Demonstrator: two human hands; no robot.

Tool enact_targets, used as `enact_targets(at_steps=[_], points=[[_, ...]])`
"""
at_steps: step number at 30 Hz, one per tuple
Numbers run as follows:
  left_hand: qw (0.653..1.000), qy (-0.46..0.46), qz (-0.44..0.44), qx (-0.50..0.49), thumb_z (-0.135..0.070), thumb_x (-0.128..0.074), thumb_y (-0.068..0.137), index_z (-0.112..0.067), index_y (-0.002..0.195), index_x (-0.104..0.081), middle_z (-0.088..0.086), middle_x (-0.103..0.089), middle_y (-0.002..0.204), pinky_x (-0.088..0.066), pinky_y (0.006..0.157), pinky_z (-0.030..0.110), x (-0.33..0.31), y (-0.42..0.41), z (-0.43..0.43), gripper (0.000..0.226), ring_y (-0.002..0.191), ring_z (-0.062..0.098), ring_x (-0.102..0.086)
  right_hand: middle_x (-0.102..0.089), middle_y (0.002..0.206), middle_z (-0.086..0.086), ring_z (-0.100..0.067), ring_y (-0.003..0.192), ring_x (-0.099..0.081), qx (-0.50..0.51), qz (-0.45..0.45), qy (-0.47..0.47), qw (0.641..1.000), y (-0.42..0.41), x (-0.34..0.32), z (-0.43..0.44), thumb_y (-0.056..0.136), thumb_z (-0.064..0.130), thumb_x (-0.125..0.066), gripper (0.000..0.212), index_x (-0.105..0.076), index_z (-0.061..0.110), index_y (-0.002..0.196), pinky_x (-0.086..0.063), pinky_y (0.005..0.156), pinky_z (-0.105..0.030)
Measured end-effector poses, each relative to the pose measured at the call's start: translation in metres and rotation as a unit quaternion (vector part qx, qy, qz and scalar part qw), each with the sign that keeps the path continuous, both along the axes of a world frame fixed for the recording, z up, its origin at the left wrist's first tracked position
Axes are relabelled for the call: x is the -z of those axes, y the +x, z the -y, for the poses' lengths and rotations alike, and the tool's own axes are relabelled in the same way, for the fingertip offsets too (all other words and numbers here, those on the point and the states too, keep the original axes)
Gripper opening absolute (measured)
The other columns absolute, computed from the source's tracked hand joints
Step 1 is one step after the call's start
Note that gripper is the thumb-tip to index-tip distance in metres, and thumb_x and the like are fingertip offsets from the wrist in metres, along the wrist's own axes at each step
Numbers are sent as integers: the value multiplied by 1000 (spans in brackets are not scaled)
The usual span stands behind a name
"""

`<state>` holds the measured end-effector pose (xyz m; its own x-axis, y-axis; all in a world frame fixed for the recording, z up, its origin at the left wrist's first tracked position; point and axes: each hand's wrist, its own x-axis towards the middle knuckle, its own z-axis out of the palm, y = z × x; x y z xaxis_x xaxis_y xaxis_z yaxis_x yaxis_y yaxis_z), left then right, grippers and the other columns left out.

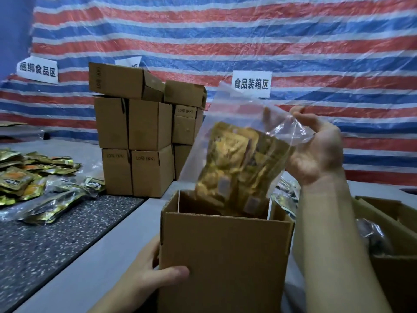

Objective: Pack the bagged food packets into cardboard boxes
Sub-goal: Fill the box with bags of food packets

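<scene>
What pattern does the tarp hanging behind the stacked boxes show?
Horizontal red, blue and white stripes run across the tarp, seen best in the head view.

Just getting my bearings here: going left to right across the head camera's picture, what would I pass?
Loose gold packets → stacked closed boxes → open box → right hand, pinching the clear bag → large carton.

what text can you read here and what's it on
"捆绑食品区": left paper sign on the striped tarp
"食品装箱区": middle paper sign on the tarp
"10号 (KK)": several stacked cardboard boxes
Too blurred: print on the bagged food packets; third sign mostly hidden behind boxes
</scene>
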<state>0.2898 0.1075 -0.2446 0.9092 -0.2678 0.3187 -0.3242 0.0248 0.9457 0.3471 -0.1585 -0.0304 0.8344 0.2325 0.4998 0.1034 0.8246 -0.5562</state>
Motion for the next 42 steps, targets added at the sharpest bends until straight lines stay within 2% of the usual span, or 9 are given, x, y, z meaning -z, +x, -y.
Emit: enact_targets(at_steps=[12, 14, 17, 18, 22, 29, 35, 38, 42], points=[[999, -12, -51, 15, -50, -94, 61, -35, 127, -65, 8, -71, 127, -57, 89, 28, -4, -4, 2, 73, 117, 27, -68, -63, 76, -6, -33, 90, -73, 47, 116, -256, 959, -11, 1, 7, 76, 7, -57, 8, -57, 12, 82, -60, 82, -44], [999, -12, -46, 12, -49, -94, 62, -33, 125, -67, 9, -72, 125, -57, 88, 28, -4, -4, 1, 71, 115, 26, -69, -70, 83, -15, -35, 92, -72, 88, 127, -396, 905, -6, 5, 6, 81, -3, -59, 13, -68, 6, 81, -62, 81, -42], [999, -12, -39, -5, -52, -95, 58, -37, 121, -69, 6, -73, 124, -58, 88, 28, -1, -2, 2, 70, 115, 25, -70, -75, 88, -7, -23, 87, -72, 196, 161, -669, 699, -1, 12, 1, 85, -9, -68, 28, -80, 15, 85, -62, 79, -34], [999, -14, -39, -13, -54, -96, 56, -39, 119, -69, 4, -73, 124, -58, 88, 28, -1, -2, 2, 71, 115, 24, -70, -73, 91, -6, -20, 84, -73, 217, 155, -696, 667, -1, 12, -1, 83, -9, -72, 29, -81, 19, 89, -62, 77, -33], [999, -20, -32, -19, -55, -96, 53, -45, 119, -67, 0, -72, 125, -58, 88, 25, -2, -4, 3, 72, 115, 20, -69, -71, 96, -16, -22, 79, -76, 195, 114, -668, 709, -1, 11, -3, 81, -6, -77, 42, -71, 17, 116, -62, 70, -28], [1000, -19, -14, -10, -52, -94, 59, -40, 124, -66, 5, -71, 127, -57, 90, 28, -7, -8, 6, 73, 117, 24, -68, -76, 91, -3, -20, 91, -71, 205, 136, -749, 615, -12, 5, -8, 88, 28, -75, 15, -80, 14, 89, -58, 86, -34], [999, -29, -11, -17, -52, -96, 54, -39, 118, -69, 6, -73, 122, -57, 87, 27, -8, -10, 9, 71, 113, 23, -71, -77, 103, -12, -36, 86, -76, 42, 188, -674, 714, -41, -8, 7, 97, 19, -62, 29, -60, -10, 102, -60, 78, -49], [999, -30, -13, -23, -52, -98, 51, -37, 118, -70, 7, -73, 122, -58, 86, 27, -7, -11, 8, 74, 112, 24, -71, -75, 97, -21, -38, 79, -75, 26, 149, -673, 724, -36, -5, 4, 97, 13, -64, 26, -60, -12, 103, -63, 65, -43], [999, -26, -19, -20, -53, -98, 51, -37, 121, -68, 9, -72, 124, -58, 88, 30, -7, -10, 7, 78, 115, 27, -69, -75, 80, -10, -15, 62, -70, 88, 84, -774, 621, -18, 8, -7, 91, 7, -72, 8, -74, -1, 90, -55, 52, -22]])
